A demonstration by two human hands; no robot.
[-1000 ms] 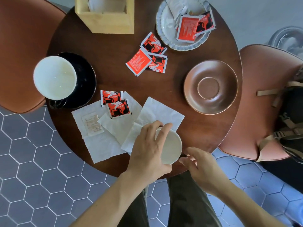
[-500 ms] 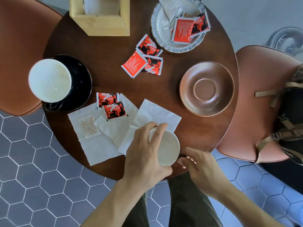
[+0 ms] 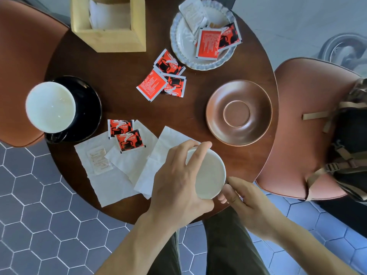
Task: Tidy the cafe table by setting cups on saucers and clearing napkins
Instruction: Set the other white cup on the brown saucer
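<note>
"Where was the cup you were handling?"

"The small white ceramic cup (image 3: 208, 173) was at the near edge of the round dark wooden bench (image 3: 119, 68), just beside the empty brown glazed saucer (image 3: 258, 124), on its near side. My left hand (image 3: 178, 183) was curled over the cup's rim from the left, gripping it. My right hand (image 3: 248, 201) was at the cup's right side, fingers pinched together where the handle would be; I could not see the handle itself."

"And the napkins?"

"The white paper napkins (image 3: 111, 175) lay spread left of that saucer, one corner under the cup, with two red sugar sachets (image 3: 125, 135) on top. Further left, the other white cup (image 3: 50, 107) sat on the black saucer (image 3: 89, 108)."
</note>
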